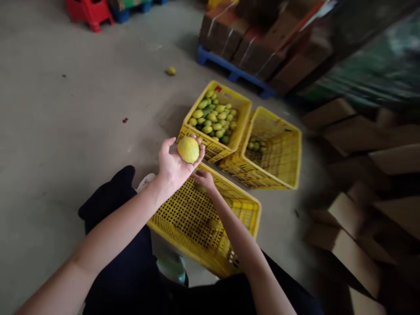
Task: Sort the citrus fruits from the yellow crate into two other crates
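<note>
My left hand (175,164) is raised over the near crate, palm up, with its fingers curled around a yellow lemon (188,149). Down inside the near yellow plastic crate (257,210) is my right hand (204,178). Its fingers are bent over another lemon (201,187), mostly hidden beneath the hand. A further lemon (215,224) lies on the crate's perforated floor, beside my right forearm. Just beyond, a yellow crate (226,151) holds many yellow and green lemons (213,118). To its right, another yellow crate (297,162) has several greenish fruits (256,145) at the bottom.
One lemon (171,71) lies on the concrete floor (98,78). Strapped cardboard boxes (223,35) are stacked on a blue pallet (232,72) at the back. Opened cartons (354,245) spread along the right. A red plastic stool (90,13) stands at the upper left.
</note>
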`<state>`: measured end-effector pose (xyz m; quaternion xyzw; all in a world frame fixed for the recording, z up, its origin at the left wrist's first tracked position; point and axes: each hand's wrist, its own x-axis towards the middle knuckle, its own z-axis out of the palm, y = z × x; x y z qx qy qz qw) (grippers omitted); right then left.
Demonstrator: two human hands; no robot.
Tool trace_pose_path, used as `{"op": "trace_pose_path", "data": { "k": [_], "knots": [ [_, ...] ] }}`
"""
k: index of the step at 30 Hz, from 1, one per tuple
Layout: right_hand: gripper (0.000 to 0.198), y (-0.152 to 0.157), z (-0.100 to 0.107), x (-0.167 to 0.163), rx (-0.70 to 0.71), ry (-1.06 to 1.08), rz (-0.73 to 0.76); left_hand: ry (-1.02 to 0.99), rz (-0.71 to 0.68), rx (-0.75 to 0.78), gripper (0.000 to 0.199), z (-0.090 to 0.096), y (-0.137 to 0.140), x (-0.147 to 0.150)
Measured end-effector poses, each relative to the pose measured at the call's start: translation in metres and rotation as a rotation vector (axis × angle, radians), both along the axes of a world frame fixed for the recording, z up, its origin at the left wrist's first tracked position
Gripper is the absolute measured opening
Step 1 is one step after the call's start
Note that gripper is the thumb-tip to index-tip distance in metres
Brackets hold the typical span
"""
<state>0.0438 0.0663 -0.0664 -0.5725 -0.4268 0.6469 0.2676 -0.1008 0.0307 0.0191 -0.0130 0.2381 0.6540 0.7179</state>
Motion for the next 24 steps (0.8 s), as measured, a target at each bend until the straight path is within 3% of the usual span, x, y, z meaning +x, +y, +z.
{"op": "trace_pose_path", "data": {
  "k": [3, 6, 10, 13, 16, 20, 24],
  "knots": [
    [0.033, 0.000, 0.037, 0.048, 0.209, 0.009, -0.084, 0.060, -0.047, 0.168, 0.038, 0.008, 0.007, 0.024],
    [0.031, -0.018, 0.080, 0.092, 0.457, 0.095, -0.175, 0.169, -0.154, 0.291, 0.043, 0.012, 0.007, 0.045],
    [0.028, -0.064, 0.110, 0.128, 0.575, 0.207, -0.310, 0.196, -0.402, 0.306, 0.038, 0.009, -0.003, 0.057],
    [0.030, -0.091, 0.103, 0.134, 0.576, 0.256, -0.347, 0.134, -0.522, 0.248, 0.035, 0.001, -0.010, 0.054],
    [0.031, -0.102, 0.086, 0.129, 0.510, 0.317, -0.387, 0.074, -0.581, 0.199, 0.051, -0.009, -0.012, 0.053],
    [0.031, -0.102, 0.076, 0.122, 0.435, 0.435, -0.364, 0.076, -0.683, 0.261, 0.061, -0.012, -0.018, 0.061],
    [0.039, -0.103, 0.075, 0.119, 0.431, 0.452, -0.340, 0.147, -0.715, 0.322, 0.053, -0.010, -0.024, 0.071]
  ]
}}
